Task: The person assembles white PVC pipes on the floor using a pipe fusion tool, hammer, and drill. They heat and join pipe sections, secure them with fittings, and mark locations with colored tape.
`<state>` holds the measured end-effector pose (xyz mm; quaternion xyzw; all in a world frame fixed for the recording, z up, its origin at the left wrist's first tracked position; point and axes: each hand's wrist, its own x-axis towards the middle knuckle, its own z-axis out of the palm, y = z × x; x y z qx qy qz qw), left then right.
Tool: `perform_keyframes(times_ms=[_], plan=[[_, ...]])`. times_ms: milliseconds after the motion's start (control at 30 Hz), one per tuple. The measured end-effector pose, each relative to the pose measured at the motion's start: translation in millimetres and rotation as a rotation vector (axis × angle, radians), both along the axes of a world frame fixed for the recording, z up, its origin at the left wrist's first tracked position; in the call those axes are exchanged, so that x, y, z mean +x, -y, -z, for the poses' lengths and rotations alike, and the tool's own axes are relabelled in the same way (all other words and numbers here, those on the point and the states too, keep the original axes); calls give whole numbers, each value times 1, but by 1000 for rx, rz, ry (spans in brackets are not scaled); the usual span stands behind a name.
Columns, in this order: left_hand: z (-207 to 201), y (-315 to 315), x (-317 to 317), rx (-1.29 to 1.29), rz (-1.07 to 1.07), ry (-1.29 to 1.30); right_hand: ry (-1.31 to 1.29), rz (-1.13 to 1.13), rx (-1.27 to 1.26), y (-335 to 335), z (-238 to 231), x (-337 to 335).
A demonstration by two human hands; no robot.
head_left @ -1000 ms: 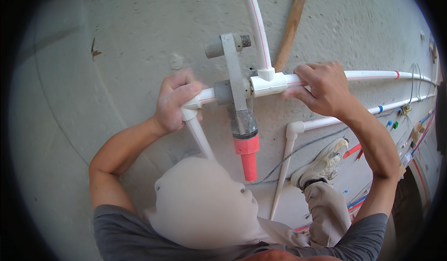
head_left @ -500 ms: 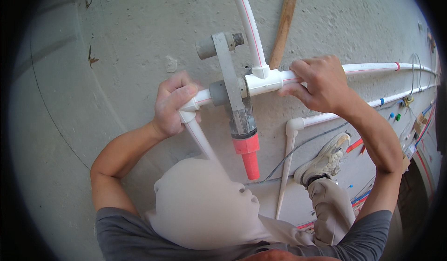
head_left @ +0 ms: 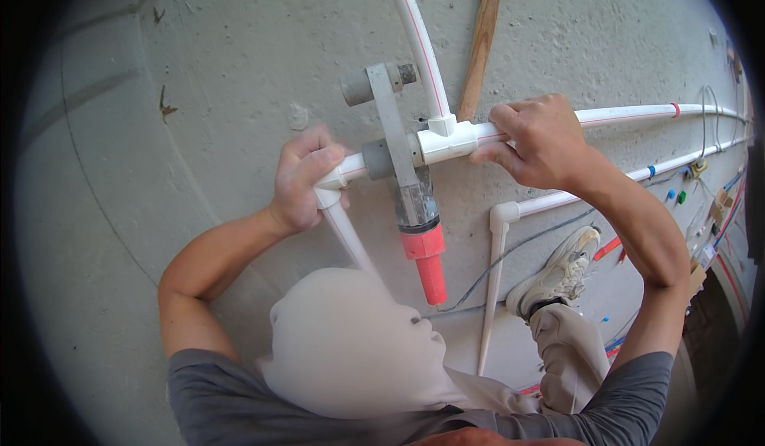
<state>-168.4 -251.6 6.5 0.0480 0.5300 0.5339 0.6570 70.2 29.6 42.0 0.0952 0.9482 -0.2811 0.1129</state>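
Note:
A pipe fusion welder (head_left: 391, 123) with a flat grey heating plate and a red handle (head_left: 430, 269) stands between my hands. My left hand (head_left: 299, 183), slightly blurred, is closed round a white elbow fitting (head_left: 328, 197). From that elbow a white pipe (head_left: 351, 237) runs down toward me, and a short white end meets the welder's grey die (head_left: 378, 159). On the welder's other side, a white tee fitting (head_left: 448, 142) sits against the plate. My right hand (head_left: 546, 143) grips the red-striped pipe (head_left: 621, 117) just right of the tee. Another pipe (head_left: 418, 36) rises from the tee's branch.
A wooden stick (head_left: 482, 44) lies on the concrete floor behind the tee. Nearer me, a second white pipe run (head_left: 550, 201) turns at an elbow (head_left: 503, 215). A grey cable (head_left: 522, 245) passes near my shoe (head_left: 562, 275). Small fittings and red and blue pipes lie at right.
Both hands keep their grips, and the fittings stay at the welder. The left hand, elbow and upper welder have shifted slightly rightward in the picture, partly with the camera's own movement.

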Motion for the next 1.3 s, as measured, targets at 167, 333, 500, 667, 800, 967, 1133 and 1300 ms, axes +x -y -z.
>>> perform_keyframes(times_ms=[167, 333, 500, 667, 800, 967, 1133, 1300], plan=[[0, -1, 1, -18, 25, 16, 2, -6, -3, -3, 2, 1], [-7, -5, -1, -52, 69, -12, -36, -10, -41, 0, 5, 2], [-9, -9, -4, -66, 97, -100, -8, -37, -3, 2, 6, -1], [-10, -10, -4, -26, 111, -111, -23, -36, -14, 1, 7, 0], [-6, -10, 0, -25, 95, -104, -66, -26, -2, 1, 10, 3], [-2, -9, 2, -23, 67, 16, -65, -11, -16, 1, 10, 4], [-4, -9, 4, -131, 17, 167, -36, -13, 6, 1, 9, 3], [-1, -7, 5, -75, -19, 230, -40, -8, 11, 1, 9, 2]])
